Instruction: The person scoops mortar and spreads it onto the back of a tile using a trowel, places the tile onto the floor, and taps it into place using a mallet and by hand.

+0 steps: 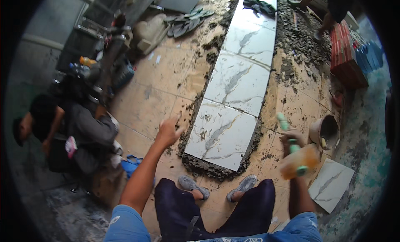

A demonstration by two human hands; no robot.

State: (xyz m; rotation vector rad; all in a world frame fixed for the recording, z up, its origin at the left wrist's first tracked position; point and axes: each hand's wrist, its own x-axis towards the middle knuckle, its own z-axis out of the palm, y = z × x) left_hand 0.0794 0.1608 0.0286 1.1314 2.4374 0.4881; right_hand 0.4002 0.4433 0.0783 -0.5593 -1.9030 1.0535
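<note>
My right hand (293,136) is wrapped round the green handle of a rubber mallet (301,160). The mallet's orange head, slightly blurred, hangs beside my right forearm. Over the floor left of the tile row, my left hand (167,132) is raised with the index finger stretched out; nothing shows clearly in it. Between my hands lies the nearest white marble-patterned tile (221,131), with bits of mortar on its face. Two more tiles, a middle one (233,81) and a farther one (249,40), continue the row. Dark mortar (208,169) sticks out round the near edge.
A bucket (325,131) and a loose tile (331,185) stand at the right. Farther back are red boxes (348,54) and heaped mortar (298,37). One person (89,121) sits at the left; another (333,8) is at the far right. Sandals (189,23) lie ahead.
</note>
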